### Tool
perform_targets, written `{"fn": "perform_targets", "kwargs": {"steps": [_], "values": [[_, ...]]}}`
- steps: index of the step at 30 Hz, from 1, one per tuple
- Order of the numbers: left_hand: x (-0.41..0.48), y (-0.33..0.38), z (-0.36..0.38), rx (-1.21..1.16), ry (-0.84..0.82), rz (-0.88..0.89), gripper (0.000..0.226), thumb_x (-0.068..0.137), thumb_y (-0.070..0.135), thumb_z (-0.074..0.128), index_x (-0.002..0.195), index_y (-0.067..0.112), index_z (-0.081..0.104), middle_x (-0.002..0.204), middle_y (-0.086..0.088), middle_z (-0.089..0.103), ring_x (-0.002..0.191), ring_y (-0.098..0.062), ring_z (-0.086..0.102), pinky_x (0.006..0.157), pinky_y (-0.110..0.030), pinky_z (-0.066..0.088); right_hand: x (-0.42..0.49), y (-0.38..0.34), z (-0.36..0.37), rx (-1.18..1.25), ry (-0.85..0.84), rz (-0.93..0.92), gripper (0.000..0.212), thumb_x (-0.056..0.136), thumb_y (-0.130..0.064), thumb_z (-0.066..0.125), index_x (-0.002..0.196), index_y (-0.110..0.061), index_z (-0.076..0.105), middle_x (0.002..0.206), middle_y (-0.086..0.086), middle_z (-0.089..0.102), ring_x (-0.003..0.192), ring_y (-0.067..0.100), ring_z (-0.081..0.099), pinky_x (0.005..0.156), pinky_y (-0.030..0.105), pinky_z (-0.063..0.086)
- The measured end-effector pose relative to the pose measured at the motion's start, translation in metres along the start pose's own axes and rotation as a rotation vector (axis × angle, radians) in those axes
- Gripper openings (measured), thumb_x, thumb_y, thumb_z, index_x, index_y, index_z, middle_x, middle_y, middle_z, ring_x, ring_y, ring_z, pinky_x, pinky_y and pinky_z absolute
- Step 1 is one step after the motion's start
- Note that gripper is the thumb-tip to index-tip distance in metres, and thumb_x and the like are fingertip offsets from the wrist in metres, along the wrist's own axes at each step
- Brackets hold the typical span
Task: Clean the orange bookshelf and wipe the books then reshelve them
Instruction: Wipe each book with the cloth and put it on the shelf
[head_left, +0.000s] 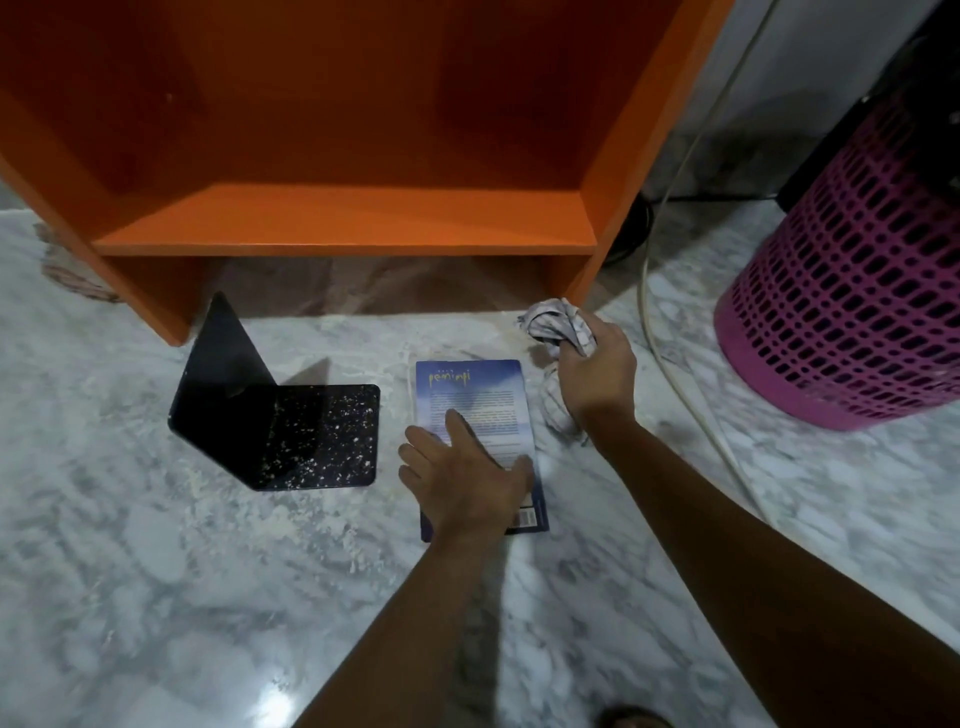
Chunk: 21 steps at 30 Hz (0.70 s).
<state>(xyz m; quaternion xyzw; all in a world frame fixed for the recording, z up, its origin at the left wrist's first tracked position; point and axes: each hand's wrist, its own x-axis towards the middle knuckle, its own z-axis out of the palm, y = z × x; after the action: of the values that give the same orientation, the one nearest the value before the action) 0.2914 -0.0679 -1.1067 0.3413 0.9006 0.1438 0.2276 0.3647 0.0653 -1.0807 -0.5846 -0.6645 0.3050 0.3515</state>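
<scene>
The orange bookshelf (363, 228) stands on the marble floor, and the shelf in view holds nothing. A blue book (475, 395) lies flat on the floor in front of it, back cover up. My left hand (467, 478) rests flat on the book's near half, fingers spread. My right hand (597, 364) grips a bunched white checked cloth (556, 322) just past the book's far right corner, and part of the cloth hangs below the hand.
A black bookend (280, 426) speckled with white dust sits left of the book. A pink perforated basket (852, 280) stands at the right, with a pale cable (670, 332) running down the floor beside it. White dust lies scattered on the floor.
</scene>
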Motion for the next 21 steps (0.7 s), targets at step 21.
{"fn": "perform_targets", "kwargs": {"steps": [21], "values": [[0.009, 0.033, 0.006, 0.210, -0.174, -0.130, 0.147, 0.054, 0.082, 0.070, 0.151, 0.011, -0.015, 0.155, -0.033, -0.006, 0.143, -0.049, 0.007, 0.113, -0.058, 0.020, -0.009, 0.006, -0.026, 0.172, 0.040, -0.031, 0.028, 0.089, -0.004, 0.056, 0.111, -0.011, 0.070, 0.103, 0.007, 0.064, 0.093, 0.016, 0.063, 0.089, 0.034, 0.054]]}}
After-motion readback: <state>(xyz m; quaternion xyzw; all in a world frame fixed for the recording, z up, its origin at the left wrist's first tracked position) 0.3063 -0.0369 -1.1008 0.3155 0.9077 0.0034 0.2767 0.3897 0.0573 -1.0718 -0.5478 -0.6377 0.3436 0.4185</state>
